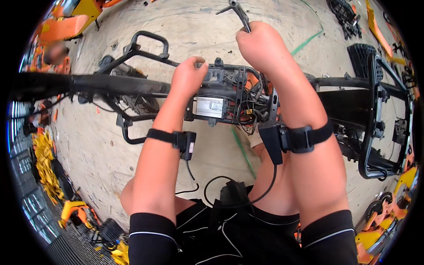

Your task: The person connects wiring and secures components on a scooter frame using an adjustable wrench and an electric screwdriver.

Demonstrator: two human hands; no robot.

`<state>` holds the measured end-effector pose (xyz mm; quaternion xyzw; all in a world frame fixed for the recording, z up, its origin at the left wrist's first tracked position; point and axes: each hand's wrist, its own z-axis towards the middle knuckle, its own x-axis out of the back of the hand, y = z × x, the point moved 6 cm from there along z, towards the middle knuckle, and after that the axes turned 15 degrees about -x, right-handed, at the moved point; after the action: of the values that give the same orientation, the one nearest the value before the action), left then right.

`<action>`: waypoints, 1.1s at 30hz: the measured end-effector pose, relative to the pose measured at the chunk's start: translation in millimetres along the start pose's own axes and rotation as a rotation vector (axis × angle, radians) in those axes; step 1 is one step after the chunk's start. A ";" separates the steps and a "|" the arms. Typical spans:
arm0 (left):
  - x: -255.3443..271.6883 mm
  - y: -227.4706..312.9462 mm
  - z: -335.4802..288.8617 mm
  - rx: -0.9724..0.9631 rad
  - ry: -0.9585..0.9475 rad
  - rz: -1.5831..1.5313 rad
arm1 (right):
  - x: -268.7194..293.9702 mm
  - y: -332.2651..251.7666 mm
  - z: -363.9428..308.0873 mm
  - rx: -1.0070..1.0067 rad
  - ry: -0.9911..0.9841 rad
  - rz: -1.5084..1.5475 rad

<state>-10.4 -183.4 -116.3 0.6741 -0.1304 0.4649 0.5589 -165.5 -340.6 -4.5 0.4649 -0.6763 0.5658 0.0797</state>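
A bare vehicle frame (119, 84) lies across the view in front of me, black and tubular. In its middle bay sit a silver finned box with a label (210, 107) and a tangle of dark cables (254, 108). My left hand (189, 78) is at the far left edge of that bay, fingers curled with thumb and forefinger close together; whatever they hold is hidden. Beyond the bay, raised to the right, my right hand (259, 44) is closed around a dark metal hand tool (240, 15) with a forked head pointing away. The tool's exact kind is unclear.
A wheel (143, 104) shows below the frame's left part. A black tubular rack (371, 117) stands at the right end. Orange and yellow body parts (66, 26) surround the concrete floor. A green line (309, 42) runs across it. At the left is another person (56, 55).
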 end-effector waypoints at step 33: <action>-84.2 -54.6 38.1 0.010 0.030 -0.159 | 18.0 -20.2 4.2 -0.017 -0.115 0.114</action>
<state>1.0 -227.0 -213.7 0.6781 -0.0656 0.4298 0.5926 -159.2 -352.3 19.4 0.4567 -0.7099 0.5359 0.0126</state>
